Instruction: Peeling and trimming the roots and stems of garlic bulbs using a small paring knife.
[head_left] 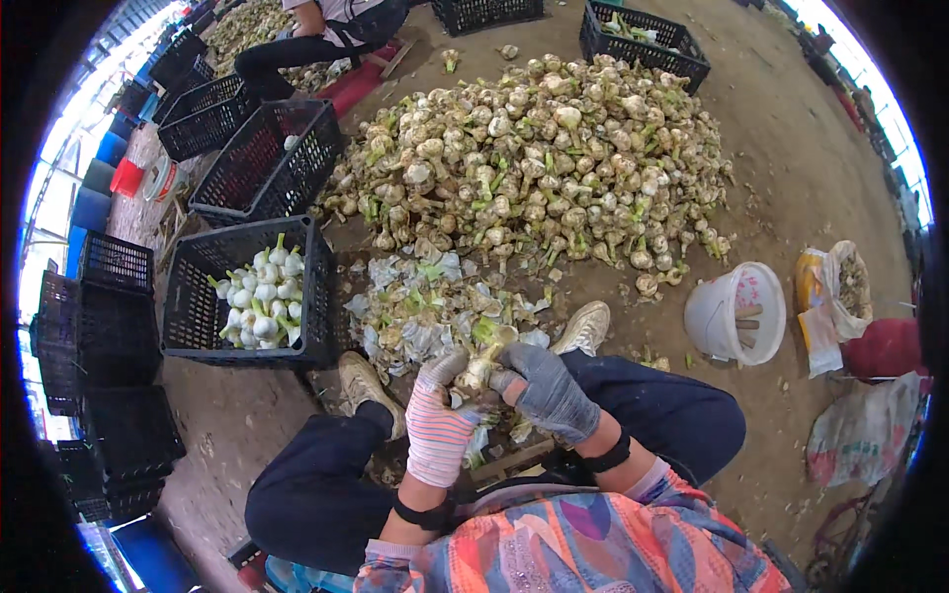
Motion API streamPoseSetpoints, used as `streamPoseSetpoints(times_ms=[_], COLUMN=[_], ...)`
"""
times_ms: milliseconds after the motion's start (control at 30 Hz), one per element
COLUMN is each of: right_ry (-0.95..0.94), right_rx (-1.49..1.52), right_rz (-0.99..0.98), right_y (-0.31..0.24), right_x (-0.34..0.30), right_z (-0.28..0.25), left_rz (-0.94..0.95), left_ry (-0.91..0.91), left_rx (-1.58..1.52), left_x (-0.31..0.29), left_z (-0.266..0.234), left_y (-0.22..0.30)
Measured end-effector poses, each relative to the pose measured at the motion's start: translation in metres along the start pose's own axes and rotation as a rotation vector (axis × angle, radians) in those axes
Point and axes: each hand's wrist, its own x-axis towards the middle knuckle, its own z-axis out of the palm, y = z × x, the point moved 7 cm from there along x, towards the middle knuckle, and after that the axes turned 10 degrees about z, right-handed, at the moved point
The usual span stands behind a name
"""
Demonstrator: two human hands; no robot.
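Between gloved hands — garlic, part-hidden

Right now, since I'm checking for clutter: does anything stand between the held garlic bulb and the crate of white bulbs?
Left of the garlic bulb stand the left hand, then the crate's right wall; the left shoe and peelings lie lower.

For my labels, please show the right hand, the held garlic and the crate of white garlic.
Right hand (557, 395): head view, back of grey glove.
Held garlic (476, 375): head view, on the bulb.
Crate of white garlic (318, 287): head view, right wall.
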Motion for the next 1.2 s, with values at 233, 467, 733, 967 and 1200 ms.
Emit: streamPoseSetpoints(times_ms=[233, 467, 733, 967, 1200], right_ry=[0.183, -0.184, -0.012, 0.139, -0.058], right_rx=[-0.202, 0.648, 0.222, 0.13, 0.076], right_rz=[-0.11, 0.373, -0.021, -0.216, 0.299], right_y=[0.009, 0.017, 0.01, -0.003, 0.06], right_x=[0.001, 0.0, 0.001, -0.001, 0.012], right_z=[-0.002, 0.003, 0.006, 0.002, 0.01], left_rz=[-0.396, -0.482, -0.672, -0.537, -0.581], left_ry=[0.029, 0.038, 0.084, 0.201, -0.121], left_rx=[-0.488, -0.536, -0.892, -0.554, -0.695], left_x=[0.002, 0.0, -0.007, 0.0, -0.003], left_z=[0.01, 0.006, 0.017, 0.002, 0.01], left_y=[0.012, -0.001, -0.005, -0.013, -0.002])
